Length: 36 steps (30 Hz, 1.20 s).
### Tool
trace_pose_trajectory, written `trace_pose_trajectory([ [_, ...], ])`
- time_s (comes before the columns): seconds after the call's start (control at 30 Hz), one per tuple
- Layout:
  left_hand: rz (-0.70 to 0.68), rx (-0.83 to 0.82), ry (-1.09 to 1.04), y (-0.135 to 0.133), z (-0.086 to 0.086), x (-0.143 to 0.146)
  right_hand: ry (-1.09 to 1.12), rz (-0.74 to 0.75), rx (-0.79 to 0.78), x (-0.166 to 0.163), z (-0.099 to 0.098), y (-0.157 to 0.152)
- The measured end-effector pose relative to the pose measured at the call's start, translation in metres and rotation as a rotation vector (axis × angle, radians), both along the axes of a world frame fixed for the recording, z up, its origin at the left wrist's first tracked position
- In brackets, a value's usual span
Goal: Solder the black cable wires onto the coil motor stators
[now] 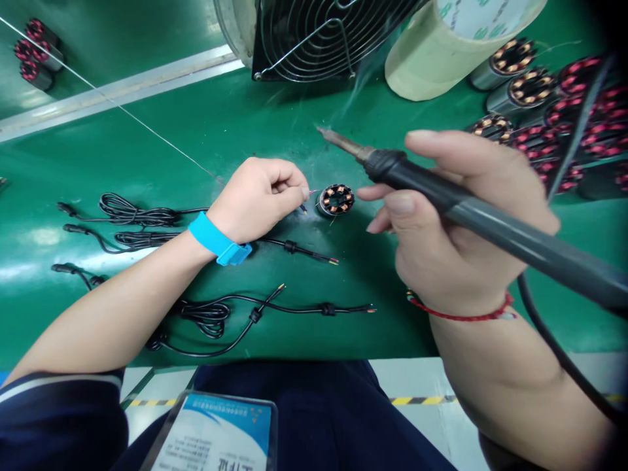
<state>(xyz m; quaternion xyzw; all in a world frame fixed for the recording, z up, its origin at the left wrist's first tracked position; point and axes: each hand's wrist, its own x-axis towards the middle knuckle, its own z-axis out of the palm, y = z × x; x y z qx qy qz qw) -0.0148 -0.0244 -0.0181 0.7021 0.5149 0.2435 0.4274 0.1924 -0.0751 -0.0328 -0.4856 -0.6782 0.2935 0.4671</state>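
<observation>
My left hand (267,196) pinches the stripped end of a black cable, with thin coloured wires showing at the fingertips. Just right of those fingertips a small motor stator (336,200) with copper windings stands upright on the green bench. A soldering iron (422,180) lies in my right hand (456,216), its tip pointing up and left, above and apart from the stator. Faint smoke rises near the tip. Fingers of my right hand wrap round the dark handle.
Coiled black cables (203,317) lie at the front left. A fan (324,36) stands at the back beside a large tape roll (422,59). Several stators (534,140) crowd the right; a few more (36,52) sit far left. Solder wire (147,128) runs across the upper left.
</observation>
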Motion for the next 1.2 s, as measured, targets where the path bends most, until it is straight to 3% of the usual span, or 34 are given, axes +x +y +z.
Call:
trace_pose_trajectory([
  [0.13, 0.005, 0.001, 0.000, 0.000, 0.001, 0.000, 0.112, -0.006, 0.003, -0.015, 0.004, 0.007],
  [0.33, 0.013, 0.009, -0.008, 0.001, 0.001, 0.001, -0.139, 0.076, 0.063, -0.017, -0.006, 0.017],
  [0.87, 0.014, 0.027, -0.039, 0.001, 0.004, 0.001, -0.136, 0.141, 0.032, -0.022, -0.021, 0.033],
  [1.2, 0.046, 0.054, -0.091, 0.002, -0.001, -0.001, -0.205, 0.170, 0.311, -0.030, -0.015, 0.022],
])
